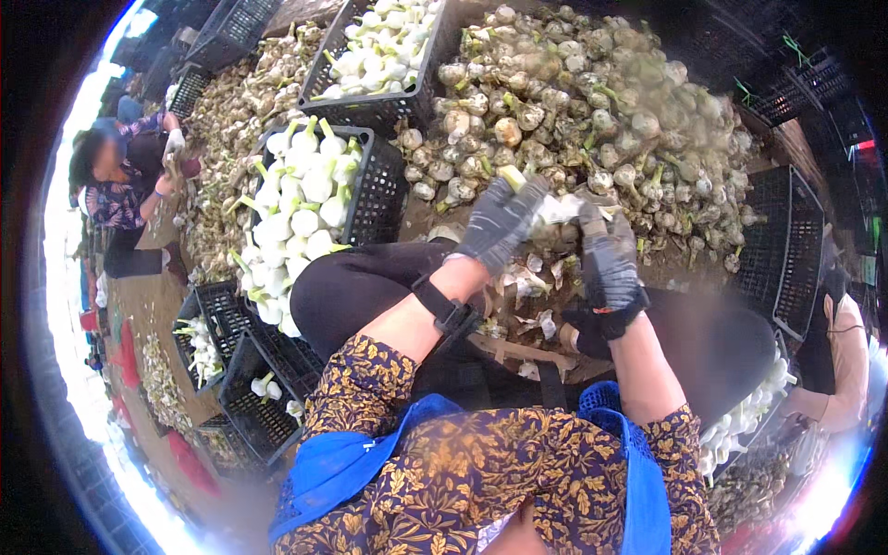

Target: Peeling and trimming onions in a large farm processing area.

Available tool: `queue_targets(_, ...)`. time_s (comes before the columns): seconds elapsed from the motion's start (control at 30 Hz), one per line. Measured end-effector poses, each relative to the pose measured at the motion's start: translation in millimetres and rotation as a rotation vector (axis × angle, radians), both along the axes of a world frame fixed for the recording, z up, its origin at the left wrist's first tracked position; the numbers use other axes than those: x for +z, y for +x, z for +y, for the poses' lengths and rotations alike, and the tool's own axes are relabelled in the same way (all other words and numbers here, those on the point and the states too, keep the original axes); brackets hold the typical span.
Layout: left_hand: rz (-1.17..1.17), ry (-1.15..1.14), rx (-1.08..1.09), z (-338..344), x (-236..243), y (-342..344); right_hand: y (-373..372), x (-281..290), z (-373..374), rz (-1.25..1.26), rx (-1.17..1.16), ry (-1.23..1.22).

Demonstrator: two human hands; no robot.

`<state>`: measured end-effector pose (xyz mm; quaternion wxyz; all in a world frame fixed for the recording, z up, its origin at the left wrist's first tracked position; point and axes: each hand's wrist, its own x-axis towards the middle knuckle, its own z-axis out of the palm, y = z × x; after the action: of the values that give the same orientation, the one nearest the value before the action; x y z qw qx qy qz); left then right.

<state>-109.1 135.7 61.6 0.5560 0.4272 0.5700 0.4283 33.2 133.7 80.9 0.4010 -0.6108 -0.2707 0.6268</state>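
Observation:
In front of my knees, a pale garlic bulb (558, 209) is between my two gloved hands. My left hand (504, 222), in a grey striped glove, is closed around it, and a cut greenish stem end shows above the fingers. The fingers of my right hand (608, 259), gloved in grey and black, are bent against the bulb's other side, at some whitish skin. Loose garlic skins (527, 277) lie below the hands. Just beyond them rises a large heap of dirty, unpeeled garlic bulbs (573, 111).
At my left knee a black crate (375, 190) brims with clean white garlic; another filled crate (370, 106) stands behind it. A black crate (782, 250) is at the right. Several crates (264, 398) sit lower left. Co-workers sit at far left (125, 185) and right (837, 361).

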Motion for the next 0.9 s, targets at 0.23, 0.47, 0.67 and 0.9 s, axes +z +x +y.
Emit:
queue_targets(0.23, -0.687, -0.232, 0.348, 13, -4, -4, 13, -4, -13, 0.340, -0.277, 0.005)
queue_targets(0.47, -0.904, -0.287, 0.385, 12, -7, -5, 23, -32, -16, 0.736, -0.406, -0.071)
queue_targets(0.67, -0.933, -0.277, 0.545, 20, -8, -14, 35, -75, -5, 0.230, 0.037, -0.149)
queue_targets(0.9, 0.300, 0.218, 0.138, 10, -21, -20, 22, -54, -12, -0.259, 0.561, 0.234)
